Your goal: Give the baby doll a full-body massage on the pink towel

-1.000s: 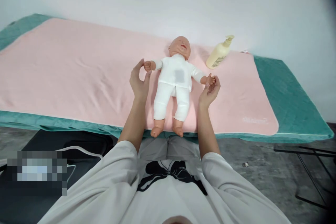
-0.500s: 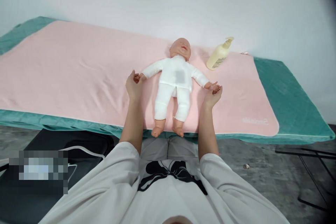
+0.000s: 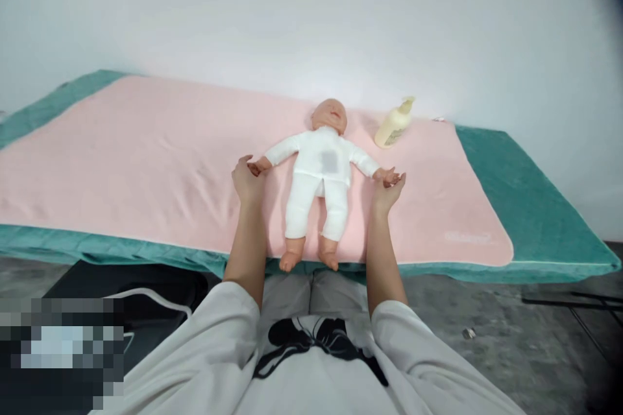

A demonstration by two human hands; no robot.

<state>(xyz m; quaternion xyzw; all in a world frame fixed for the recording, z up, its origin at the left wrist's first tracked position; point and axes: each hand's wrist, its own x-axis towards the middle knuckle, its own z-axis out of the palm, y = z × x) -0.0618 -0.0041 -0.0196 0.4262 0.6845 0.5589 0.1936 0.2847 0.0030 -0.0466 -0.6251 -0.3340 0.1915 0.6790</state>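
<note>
A baby doll [image 3: 314, 207] in a white cloth suit lies on its back on a pink mat [image 3: 165, 162], its head away from me and its feet at the mat's near edge. Both its arms are spread to the sides. My left hand [image 3: 248, 180] is closed around the doll's hand on the left. On the other side, my right hand [image 3: 389, 193] holds the doll's other hand, fingers curled beneath it. A cream pump bottle [image 3: 393, 126] stands beyond my right hand, beside the doll's head.
The mat lies over a green-covered bed [image 3: 530, 201] set against a white wall [image 3: 272, 13]. Below on the left is a black chair [image 3: 160, 331] with a white cable [image 3: 150, 295]. Black metal legs [image 3: 584, 311] show at the lower right, above a grey floor [image 3: 438, 318].
The view has tilted up slightly, so the bed and doll sit lower in it. Both hands keep hold of the doll's hands, with only slight shifts of the fingers.
</note>
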